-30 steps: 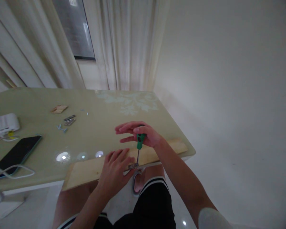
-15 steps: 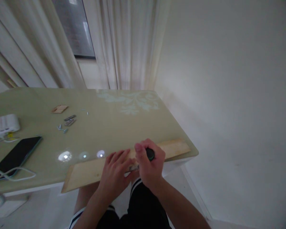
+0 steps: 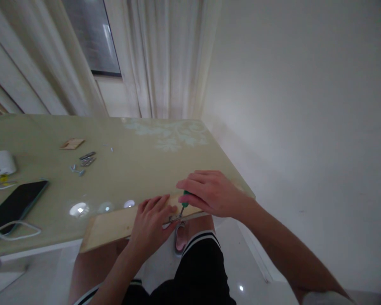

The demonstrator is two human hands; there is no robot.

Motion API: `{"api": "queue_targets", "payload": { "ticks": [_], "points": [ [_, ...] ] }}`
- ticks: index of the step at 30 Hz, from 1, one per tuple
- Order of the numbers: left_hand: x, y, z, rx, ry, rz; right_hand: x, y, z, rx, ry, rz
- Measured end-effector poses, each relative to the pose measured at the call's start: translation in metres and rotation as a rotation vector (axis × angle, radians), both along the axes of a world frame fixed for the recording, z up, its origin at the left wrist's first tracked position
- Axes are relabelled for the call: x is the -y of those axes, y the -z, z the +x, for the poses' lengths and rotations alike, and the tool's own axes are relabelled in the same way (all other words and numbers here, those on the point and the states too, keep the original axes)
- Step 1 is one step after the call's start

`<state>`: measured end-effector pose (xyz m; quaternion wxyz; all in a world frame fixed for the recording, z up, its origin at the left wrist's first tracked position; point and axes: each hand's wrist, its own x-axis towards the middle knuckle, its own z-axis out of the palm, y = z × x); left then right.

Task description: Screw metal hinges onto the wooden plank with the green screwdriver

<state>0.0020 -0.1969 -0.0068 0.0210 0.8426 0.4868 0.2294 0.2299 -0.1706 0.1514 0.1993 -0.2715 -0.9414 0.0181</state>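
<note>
A long pale wooden board [image 3: 109, 226] lies along the front edge of the table, its left end jutting past that edge. My left hand [image 3: 152, 220] grips the board near its middle, fingers on the top face and thumb by the front edge. Beside that thumb sits a small metal hinge [image 3: 171, 219], partly covered by the hand. My right hand [image 3: 211, 192] is closed around the green handle of a screwdriver [image 3: 184, 201]. The screwdriver's shaft slants down to the hinge at the board's edge; the hand covers much of the handle.
On the table [image 3: 139, 165], several metal hinges [image 3: 88, 158] and screws [image 3: 77, 170] lie to the left, near a small wooden piece [image 3: 72, 144]. Farther left are a phone [image 3: 17, 205], a white cable [image 3: 22, 237] and a white charger [image 3: 1, 163]. A wall [image 3: 305, 127] stands at right.
My right hand has turned from upright, with the handle's end showing, to palm-down over the screwdriver, its forearm swung out to the right. My left hand stays on the board. The view shifted slightly.
</note>
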Motion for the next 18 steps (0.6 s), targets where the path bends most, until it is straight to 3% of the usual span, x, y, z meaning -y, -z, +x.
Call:
{"api": "queue_targets", "payload": {
  "ticks": [3, 6, 8, 11, 16, 18],
  "points": [
    [0.001, -0.002, 0.001, 0.009, -0.002, 0.004, -0.004, -0.029, 0.000, 0.422, -0.112, 0.134],
    [0.001, -0.003, 0.002, 0.017, -0.006, 0.010, -0.008, -0.051, -0.009, 0.634, -0.268, 0.260],
    [0.001, -0.003, 0.002, 0.021, -0.002, 0.017, -0.011, -0.058, -0.018, 0.733, -0.311, 0.251],
    [0.001, -0.002, 0.001, 0.021, 0.009, 0.010, -0.013, -0.059, -0.028, 0.843, -0.148, 0.080],
    [0.001, 0.001, 0.001, 0.026, 0.010, 0.012, -0.010, -0.057, -0.039, 0.838, 0.369, -0.155],
    [0.001, 0.001, 0.001, 0.032, 0.015, 0.018, -0.011, -0.060, -0.041, 0.881, 0.381, -0.162]
  ]
}}
